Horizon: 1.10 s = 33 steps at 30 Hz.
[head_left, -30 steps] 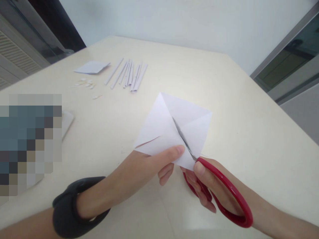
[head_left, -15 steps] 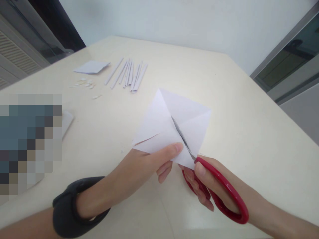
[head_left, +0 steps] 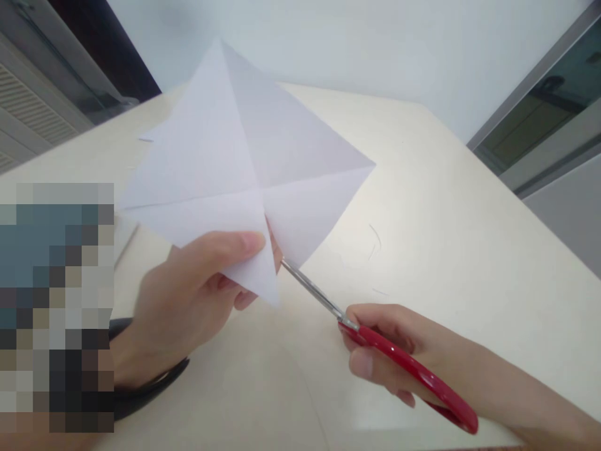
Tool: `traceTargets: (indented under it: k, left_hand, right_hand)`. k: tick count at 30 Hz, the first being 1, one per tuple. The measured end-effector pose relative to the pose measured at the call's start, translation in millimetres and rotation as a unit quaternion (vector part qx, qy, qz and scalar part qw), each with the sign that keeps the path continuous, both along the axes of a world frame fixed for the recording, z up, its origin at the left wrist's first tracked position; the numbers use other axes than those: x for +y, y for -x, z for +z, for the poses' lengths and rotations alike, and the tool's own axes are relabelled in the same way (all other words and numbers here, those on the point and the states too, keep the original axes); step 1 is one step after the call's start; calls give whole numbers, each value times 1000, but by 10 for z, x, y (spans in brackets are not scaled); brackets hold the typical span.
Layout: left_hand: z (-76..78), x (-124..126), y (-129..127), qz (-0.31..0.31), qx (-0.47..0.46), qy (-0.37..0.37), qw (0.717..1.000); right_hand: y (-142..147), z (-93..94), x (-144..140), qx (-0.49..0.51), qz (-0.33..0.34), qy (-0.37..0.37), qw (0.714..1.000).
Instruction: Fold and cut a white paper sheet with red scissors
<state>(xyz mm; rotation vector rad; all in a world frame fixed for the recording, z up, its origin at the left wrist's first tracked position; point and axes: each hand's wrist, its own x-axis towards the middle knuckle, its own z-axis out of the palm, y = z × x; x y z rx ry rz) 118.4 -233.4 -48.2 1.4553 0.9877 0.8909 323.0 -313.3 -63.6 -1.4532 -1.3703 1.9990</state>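
Note:
A square sheet of white paper (head_left: 197, 150), creased along both diagonals, is lifted above the table. A slit runs from its near corner towards the middle. My left hand (head_left: 197, 294) pinches it beside this slit, thumb on top and fingers underneath. In my right hand (head_left: 389, 351) is a pair of scissors with red handles (head_left: 413, 366). Their metal blades look closed, and the tip is by the slit's open end, close to the left fingers. A dark band circles my left wrist, partly covered by a blurred patch.
Thin paper slivers (head_left: 375, 241) lie on the cream table (head_left: 422, 207) right of the sheet. A corner of another paper piece (head_left: 149, 135) shows behind it. A pixelated block hides the left side. A wall (head_left: 352, 44) stands behind the table.
The paper has been raised towards me and opened out into a larger square, now hiding the paper rolls and cotton swabs. The scissors have drawn back out of the cut and closed.

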Motion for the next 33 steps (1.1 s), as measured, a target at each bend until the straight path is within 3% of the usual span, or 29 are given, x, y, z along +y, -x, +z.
traceTargets:
  k: [3,7,10,14,17,20,23,27,33]
  left_hand:
    - [23,11,-24,-11,-119,60,991]
    - [-8,21,-49,-22,-162,114,980]
    - [-79,12,-27,-90,-134,158,974]
    - [-183,-6,32,-185,-12,191,964]
    - [-215,-2,58,-222,53,194,954]
    - [-212,13,42,-221,65,185,955]
    - [-212,18,7,-231,47,183,954]
    - [-209,42,-19,-190,-24,223,956]
    - [-201,155,-26,-109,-101,214,966]
  right_hand:
    - [-45,-31,36,-25,-31,-24,999]
    - [-89,-30,78,6,-132,-85,988]
    - [-106,-31,86,40,-213,-126,968]
    - [-145,-43,78,77,-245,-152,955]
    - [-170,-21,84,117,-240,-153,951]
    - [-167,1,112,128,-182,-167,961]
    - [-152,-27,129,61,-158,-162,972]
    - [-148,-93,117,-8,-182,-154,971]
    - [-147,-73,125,30,-250,-198,947]
